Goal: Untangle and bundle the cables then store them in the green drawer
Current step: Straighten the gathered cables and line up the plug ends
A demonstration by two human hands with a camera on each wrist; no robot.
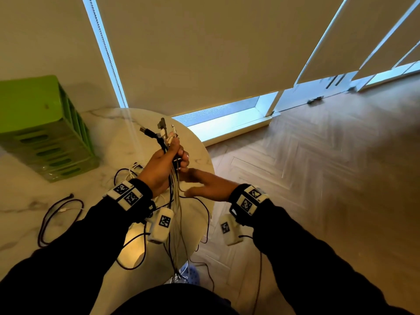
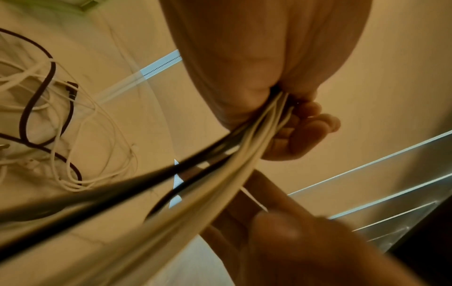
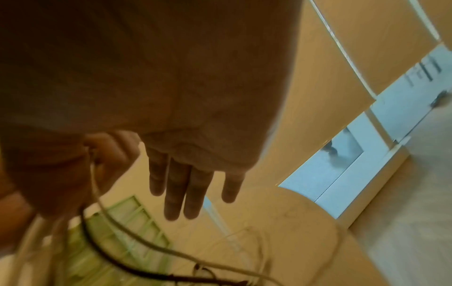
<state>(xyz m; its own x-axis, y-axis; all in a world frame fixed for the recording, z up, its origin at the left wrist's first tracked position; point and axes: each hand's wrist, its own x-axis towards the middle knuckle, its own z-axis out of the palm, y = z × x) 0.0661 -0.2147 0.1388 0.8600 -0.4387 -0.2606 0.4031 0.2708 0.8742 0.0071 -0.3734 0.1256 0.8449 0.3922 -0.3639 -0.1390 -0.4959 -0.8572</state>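
The left hand [image 1: 162,169] is raised above the far rounded edge of the marble table [image 1: 95,123], with the back of the hand turned to the camera and the wrist bent up. Its fingers [image 2: 303,133] are curled around a bunch of cables [image 1: 173,185], black and white ones together, and they squeeze it tightly. The bunch stands almost upright: the plug ends [image 1: 162,133] stick out above the fist and point away from the person, toward the window blinds [image 1: 216,48], and the long strands hang straight down past the near edge of the table to the wooden floor [image 1: 318,167].

The right hand [image 1: 209,184] is just to the right of the bunch and a little lower, and it looks blurred. Its palm is turned down and the fingers [image 3: 181,185] are straight and a little spread. They hold nothing. The fingertips are beside the hanging strands; I cannot tell if they touch them.

The green drawer unit [image 1: 43,130] stands at the far left edge of the table, well apart from both hands. More loose cables [image 1: 61,212] lie on the table at the near left side, one dark loop and thin white ones.
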